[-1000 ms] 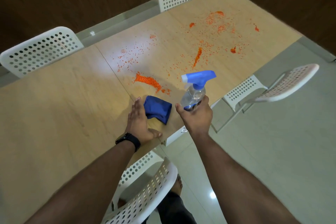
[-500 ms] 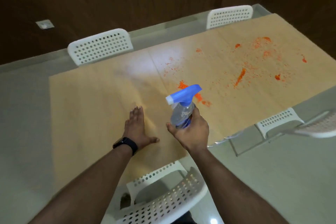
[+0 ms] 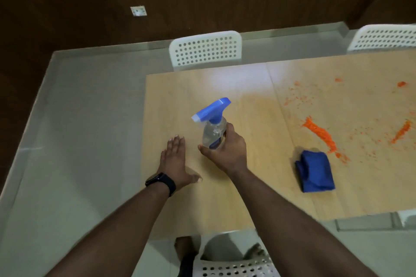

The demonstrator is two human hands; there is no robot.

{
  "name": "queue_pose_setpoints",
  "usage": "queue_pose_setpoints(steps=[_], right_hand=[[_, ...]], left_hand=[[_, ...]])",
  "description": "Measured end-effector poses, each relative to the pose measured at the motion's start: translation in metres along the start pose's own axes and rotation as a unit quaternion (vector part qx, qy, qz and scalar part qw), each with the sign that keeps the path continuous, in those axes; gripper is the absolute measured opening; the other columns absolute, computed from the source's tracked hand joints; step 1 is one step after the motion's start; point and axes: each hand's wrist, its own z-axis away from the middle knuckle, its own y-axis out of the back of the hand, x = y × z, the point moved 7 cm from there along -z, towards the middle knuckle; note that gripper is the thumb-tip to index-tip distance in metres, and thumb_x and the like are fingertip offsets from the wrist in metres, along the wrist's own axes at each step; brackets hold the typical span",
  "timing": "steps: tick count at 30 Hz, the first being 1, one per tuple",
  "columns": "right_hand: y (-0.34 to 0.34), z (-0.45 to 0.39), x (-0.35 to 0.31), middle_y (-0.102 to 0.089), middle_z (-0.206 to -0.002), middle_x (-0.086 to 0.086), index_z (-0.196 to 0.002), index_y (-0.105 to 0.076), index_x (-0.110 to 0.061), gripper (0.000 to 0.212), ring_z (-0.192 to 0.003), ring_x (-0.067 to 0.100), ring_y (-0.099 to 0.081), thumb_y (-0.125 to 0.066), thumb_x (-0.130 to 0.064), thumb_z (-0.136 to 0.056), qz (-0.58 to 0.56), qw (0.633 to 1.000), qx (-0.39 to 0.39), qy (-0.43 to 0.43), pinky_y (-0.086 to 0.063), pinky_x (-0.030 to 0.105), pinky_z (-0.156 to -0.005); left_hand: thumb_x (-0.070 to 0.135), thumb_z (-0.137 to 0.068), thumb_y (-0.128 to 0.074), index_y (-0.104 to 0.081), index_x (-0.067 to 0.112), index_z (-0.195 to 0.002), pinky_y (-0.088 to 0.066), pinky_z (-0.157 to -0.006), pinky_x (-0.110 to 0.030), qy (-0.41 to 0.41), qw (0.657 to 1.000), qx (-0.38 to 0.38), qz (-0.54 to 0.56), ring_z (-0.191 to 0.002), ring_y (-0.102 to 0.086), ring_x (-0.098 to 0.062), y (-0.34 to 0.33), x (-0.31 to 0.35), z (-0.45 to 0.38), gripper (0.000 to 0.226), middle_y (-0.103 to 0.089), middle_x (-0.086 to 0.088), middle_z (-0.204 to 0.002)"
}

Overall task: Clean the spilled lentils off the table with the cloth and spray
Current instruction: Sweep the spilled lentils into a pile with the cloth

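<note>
My right hand (image 3: 227,153) grips a clear spray bottle (image 3: 212,128) with a blue trigger head, held upright over the left part of the wooden table (image 3: 247,198), nozzle pointing left. My left hand (image 3: 175,162) lies flat on the table just left of the bottle, fingers straight, with a black watch on the wrist. A folded blue cloth (image 3: 315,171) lies on the table to the right of both hands, touched by neither. Orange spilled lentils (image 3: 319,132) sit in a thick streak right behind the cloth and scatter further right.
White perforated chairs stand behind the table (image 3: 206,49) and at the far right (image 3: 385,37); another chair back (image 3: 234,265) is below me at the near edge. The table's left edge runs just left of my left hand, with grey floor (image 3: 78,141) beyond.
The view has swung left. My left hand has come off the blue cloth, which now lies apart to the right. Both hands and the bottle now sit over the table's left part.
</note>
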Motion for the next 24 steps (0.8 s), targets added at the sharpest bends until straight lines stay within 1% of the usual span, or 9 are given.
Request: queue_pose_setpoints(steps=[4, 11, 15, 17, 19, 20, 21, 22, 24], right_hand=[[-0.021, -0.008, -0.015, -0.064, -0.098, -0.02, -0.126, -0.052, -0.025, 0.079, -0.086, 0.007, -0.063, -0.092, -0.054, -0.064, 0.003, 1.0, -0.019, 0.011, -0.049, 0.025, -0.072], [-0.028, -0.006, -0.018, -0.063, -0.1, -0.021, -0.124, -0.051, -0.03, 0.077, -0.089, 0.004, -0.062, -0.092, -0.053, -0.063, 0.006, 1.0, -0.025, 0.003, -0.053, 0.025, -0.073], [-0.027, -0.002, -0.018, -0.064, -0.113, -0.018, -0.134, -0.046, -0.031, 0.091, -0.101, 0.009, -0.064, -0.092, -0.059, -0.06, 0.018, 0.999, -0.043, -0.009, -0.056, 0.03, -0.08], [-0.021, 0.003, -0.013, -0.063, -0.129, -0.012, -0.145, -0.04, -0.03, 0.106, -0.117, 0.013, -0.062, -0.09, -0.063, -0.058, 0.035, 0.998, -0.05, -0.028, -0.056, 0.033, -0.09], [-0.011, 0.011, -0.006, -0.059, -0.141, -0.008, -0.153, -0.034, -0.03, 0.116, -0.127, 0.015, -0.057, -0.088, -0.065, -0.056, 0.042, 0.997, -0.055, -0.046, -0.054, 0.035, -0.097], [-0.003, 0.016, -0.001, -0.059, -0.141, -0.008, -0.153, -0.034, -0.03, 0.115, -0.127, 0.016, -0.057, -0.087, -0.064, -0.057, 0.042, 0.997, -0.053, -0.046, -0.054, 0.035, -0.098], [0.004, 0.02, 0.004, -0.06, -0.14, -0.008, -0.153, -0.035, -0.03, 0.112, -0.126, 0.016, -0.057, -0.088, -0.061, -0.059, 0.047, 0.997, -0.051, -0.043, -0.054, 0.036, -0.098], [0.015, 0.026, 0.013, -0.06, -0.14, -0.008, -0.153, -0.037, -0.03, 0.109, -0.127, 0.016, -0.056, -0.089, -0.058, -0.061, 0.054, 0.997, -0.048, -0.041, -0.054, 0.036, -0.099], [0.036, 0.034, 0.032, -0.058, -0.145, -0.007, -0.154, -0.039, -0.029, 0.102, -0.13, 0.016, -0.055, -0.088, -0.054, -0.068, 0.087, 0.995, -0.039, -0.04, -0.054, 0.035, -0.102]], left_hand=[[0.07, -0.063, -0.085, 0.013, 0.016, -0.164, -0.003, -0.13, -0.047, -0.004, 1.0, -0.004, 0.005, -0.159, 0.018, -0.025, 0.004, -0.014, -0.004, 0.151, 0.019, -0.004, -0.173], [0.072, -0.067, -0.082, 0.006, 0.017, -0.166, 0.002, -0.129, -0.046, -0.015, 1.0, -0.009, -0.004, -0.158, 0.023, -0.025, 0.004, -0.016, -0.002, 0.144, 0.024, -0.005, -0.171], [0.072, -0.07, -0.079, 0.001, 0.017, -0.166, -0.001, -0.13, -0.048, -0.027, 0.999, -0.018, -0.019, -0.159, 0.018, -0.025, 0.008, -0.013, 0.002, 0.137, 0.019, -0.007, -0.172], [0.072, -0.074, -0.075, -0.009, 0.016, -0.166, -0.009, -0.13, -0.045, -0.037, 0.999, -0.012, -0.02, -0.161, 0.005, -0.024, 0.013, -0.007, 0.008, 0.126, 0.004, -0.007, -0.174], [0.072, -0.078, -0.072, -0.034, 0.016, -0.159, -0.025, -0.127, -0.04, -0.052, 0.998, 0.022, -0.019, -0.157, -0.024, -0.023, 0.019, 0.003, 0.017, 0.106, -0.028, -0.007, -0.169], [0.071, -0.08, -0.072, -0.046, 0.018, -0.153, -0.034, -0.122, -0.037, -0.062, 0.997, 0.043, -0.013, -0.148, -0.04, -0.021, 0.022, 0.009, 0.021, 0.094, -0.044, -0.004, -0.16], [0.071, -0.081, -0.071, -0.055, 0.02, -0.146, -0.041, -0.115, -0.035, -0.07, 0.996, 0.062, -0.005, -0.137, -0.052, -0.019, 0.024, 0.016, 0.026, 0.084, -0.057, -0.001, -0.149], [0.071, -0.082, -0.071, -0.061, 0.023, -0.141, -0.046, -0.108, -0.032, -0.08, 0.994, 0.075, -0.006, -0.127, -0.059, -0.017, 0.024, 0.027, 0.032, 0.077, -0.063, 0.003, -0.14], [0.071, -0.083, -0.069, -0.067, 0.026, -0.133, -0.049, -0.099, -0.029, -0.114, 0.99, 0.086, -0.015, -0.117, -0.063, -0.015, 0.021, 0.05, 0.04, 0.067, -0.069, 0.007, -0.129]])
